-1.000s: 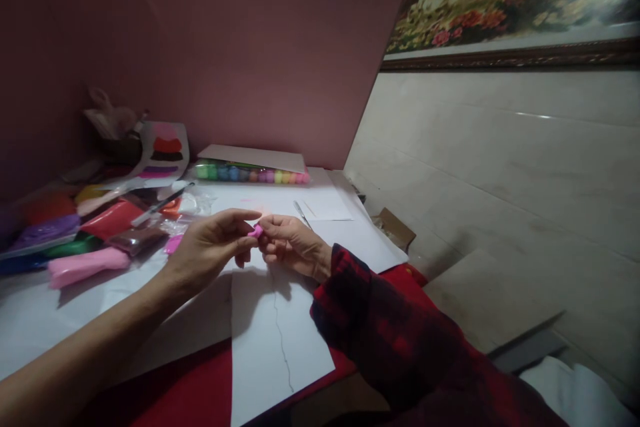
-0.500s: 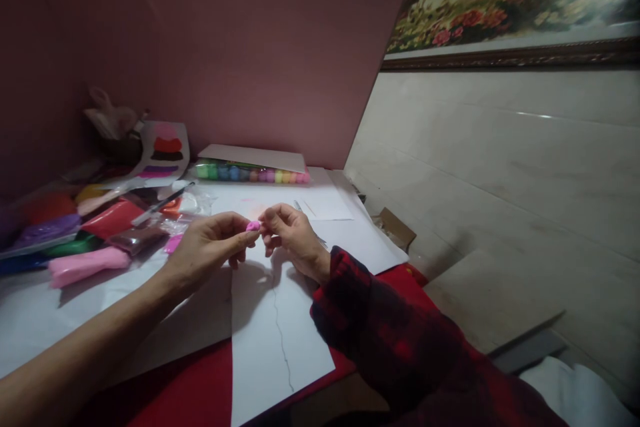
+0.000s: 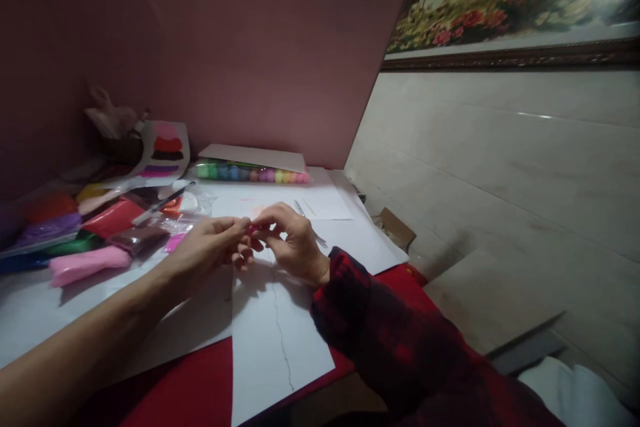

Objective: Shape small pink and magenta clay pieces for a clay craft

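My left hand [image 3: 213, 243] and my right hand [image 3: 290, 240] meet above the white paper. Both are closed at the fingertips around a small lump of pink clay [image 3: 251, 230], which is mostly hidden by the fingers. Below the hands lies a sheet of white paper [image 3: 265, 347] with a wavy pencil line running down it. Just behind my right hand, a thin metallic tool [image 3: 320, 239] rests on the paper, its middle covered by the hand.
Packets of coloured clay [image 3: 107, 220] are heaped at the left, a pink packet [image 3: 90, 265] nearest. At the back lies a clear pack of coloured balls [image 3: 250, 173] beneath a white card [image 3: 253, 156]. A painted colour sheet [image 3: 165, 147] leans behind. A cardboard box [image 3: 395, 230] stands beyond the right edge.
My right fingers have shifted left and closed over the clay, which now shows far less than before. My left hand has turned slightly, its thumb now higher.
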Demonstrator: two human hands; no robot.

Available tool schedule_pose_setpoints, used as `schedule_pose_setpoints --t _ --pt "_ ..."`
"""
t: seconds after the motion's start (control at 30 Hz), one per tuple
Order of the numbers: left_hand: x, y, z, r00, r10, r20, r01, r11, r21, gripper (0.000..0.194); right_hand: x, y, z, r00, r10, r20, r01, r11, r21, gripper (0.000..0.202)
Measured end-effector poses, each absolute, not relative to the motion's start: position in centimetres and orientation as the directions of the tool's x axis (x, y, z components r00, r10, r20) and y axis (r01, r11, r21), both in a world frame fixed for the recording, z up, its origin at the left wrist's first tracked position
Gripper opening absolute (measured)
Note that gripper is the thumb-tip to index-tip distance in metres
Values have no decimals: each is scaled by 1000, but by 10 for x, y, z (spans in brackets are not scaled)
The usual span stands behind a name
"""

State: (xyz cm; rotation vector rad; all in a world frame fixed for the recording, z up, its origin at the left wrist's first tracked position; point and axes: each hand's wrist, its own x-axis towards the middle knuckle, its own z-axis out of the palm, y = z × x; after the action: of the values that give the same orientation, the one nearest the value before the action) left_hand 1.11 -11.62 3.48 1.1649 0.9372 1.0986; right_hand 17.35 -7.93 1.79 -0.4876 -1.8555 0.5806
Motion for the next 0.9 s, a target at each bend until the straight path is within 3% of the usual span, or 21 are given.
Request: schedule_pose_setpoints --t 0.07,0.17,0.3,0.37,0.43,0.53,0.6,0.7,0.8,0.9 --pt "11 -116 34 233 971 -42 -167 83 982 32 175 -81 18 -370 503 781 130 860 -493 5" --pt "10 -115 34 198 979 -54 -168 88 982 32 176 -82 19 -376 477 795 172 879 -445 3" --pt "9 -114 36 137 990 -43 -148 64 987 29 176 -83 20 -390 493 778 191 870 -455 6" --pt "10 -114 37 120 993 -15 -125 30 992 26 174 -84 20 -384 555 738 154 826 -542 6" --pt "10 -115 38 109 993 52 -86 -43 995 22 173 -84 20 -368 680 634 43 693 -719 8" --pt "12 -117 38 83 974 211 -10 -211 977 17 173 -81 21 -436 821 367 -213 302 -929 22" --pt "13 -118 38 76 949 305 30 -308 951 15 175 -77 23 -537 821 195 -328 9 -945 27" --pt "14 -119 38 109 926 361 16 -365 931 21 181 -74 27 -702 712 10 -342 -325 -882 28" --pt "13 -119 38 171 929 328 3 -334 943 31 185 -72 30 -776 628 -63 -295 -449 -843 28" --pt "11 -118 38 212 941 265 82 -287 954 23 185 -72 28 -787 611 -85 -261 -455 -852 29"
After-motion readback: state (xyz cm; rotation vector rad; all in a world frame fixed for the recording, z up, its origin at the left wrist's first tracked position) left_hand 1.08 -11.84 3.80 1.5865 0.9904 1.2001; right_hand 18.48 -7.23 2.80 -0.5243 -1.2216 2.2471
